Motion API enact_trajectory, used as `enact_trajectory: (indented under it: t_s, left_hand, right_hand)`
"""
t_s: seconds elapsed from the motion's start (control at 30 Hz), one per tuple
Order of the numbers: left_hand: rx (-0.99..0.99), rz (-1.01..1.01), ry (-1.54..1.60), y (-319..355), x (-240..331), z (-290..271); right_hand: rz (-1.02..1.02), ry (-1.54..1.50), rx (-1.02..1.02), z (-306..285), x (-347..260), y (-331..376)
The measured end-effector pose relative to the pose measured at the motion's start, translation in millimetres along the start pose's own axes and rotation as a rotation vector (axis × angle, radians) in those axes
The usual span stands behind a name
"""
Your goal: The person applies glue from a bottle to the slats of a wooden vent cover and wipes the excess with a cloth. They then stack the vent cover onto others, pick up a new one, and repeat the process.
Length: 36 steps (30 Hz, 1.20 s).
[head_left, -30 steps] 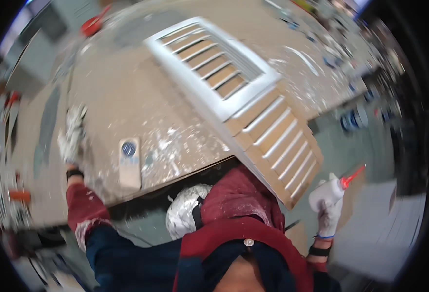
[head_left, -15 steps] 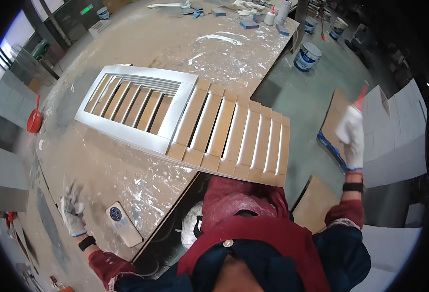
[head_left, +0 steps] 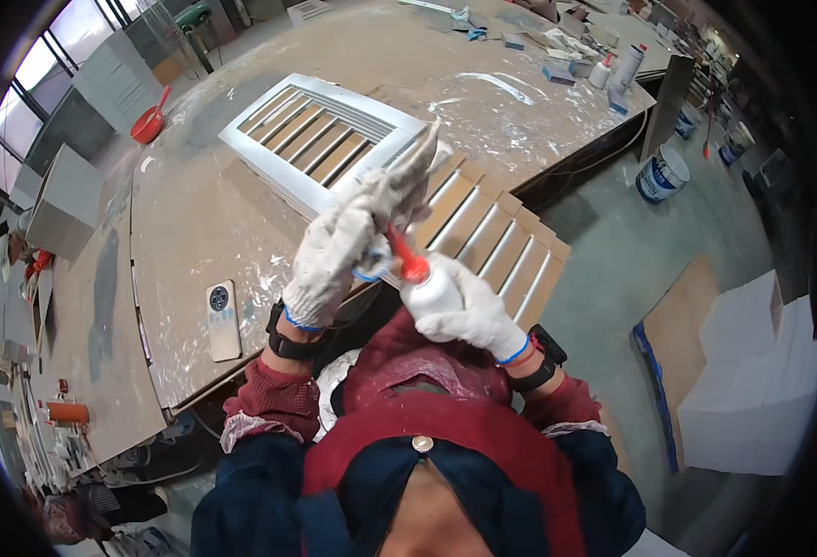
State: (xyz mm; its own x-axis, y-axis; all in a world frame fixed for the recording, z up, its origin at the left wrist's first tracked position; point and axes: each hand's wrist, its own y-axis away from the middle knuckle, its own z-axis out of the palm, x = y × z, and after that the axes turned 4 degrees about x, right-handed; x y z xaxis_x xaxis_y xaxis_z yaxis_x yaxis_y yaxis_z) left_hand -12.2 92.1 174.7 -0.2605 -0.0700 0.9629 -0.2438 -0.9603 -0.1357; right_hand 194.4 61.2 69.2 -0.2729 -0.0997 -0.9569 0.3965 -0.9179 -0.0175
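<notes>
A white squeeze bottle (head_left: 434, 295) with a red nozzle is wrapped in the fingers of my gloved right hand (head_left: 478, 316), tilted up and to the left. My gloved left hand (head_left: 320, 265) is closed on a crumpled off-white cloth (head_left: 404, 181), which looks like a spare work glove with a blue edge. The bottle's red tip reaches close to this cloth; whether they touch I cannot tell. Behind both hands, a white louvred panel (head_left: 320, 191) lies on the table, and a stack of brown slats with white edges (head_left: 496, 237) extends from it toward the right.
A phone (head_left: 224, 325) rests on the worktable (head_left: 181, 265), left of my left arm. Another red-tipped bottle (head_left: 600, 71) and a spray can (head_left: 629, 67) stand at the far right. A red pan (head_left: 147, 126) sits far left. On the floor are a paint bucket (head_left: 662, 174) and white boards (head_left: 752, 371).
My right hand has brought the bottle in from the far right. My left hand has come up from the table near the phone, with the cloth now in it. The view has shifted.
</notes>
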Motion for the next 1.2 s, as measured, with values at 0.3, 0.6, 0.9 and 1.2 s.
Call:
enact_trajectory:
  t_s: [0.3, 0.6, 0.9, 1.2]
  left_hand:
    - [-0.343, -0.007, -0.067, -1.6, -58.7, 38.6]
    - [-0.31, 0.199, -0.359, -62.4, -91.3, -2.5]
    - [-0.266, -0.113, -0.635, -43.6, -106.4, 55.8]
    - [0.012, -0.331, 0.515, -84.7, -83.5, 52.8]
  right_hand:
    - [-0.007, 0.533, 0.106, -9.0, -17.9, 65.4]
    - [0.148, 0.778, 0.307, -86.7, -48.2, 102.0]
    - [-0.011, 0.836, 0.319, -68.8, -65.3, 15.6]
    - [-0.327, 0.448, 0.487, -58.6, -103.3, -32.2]
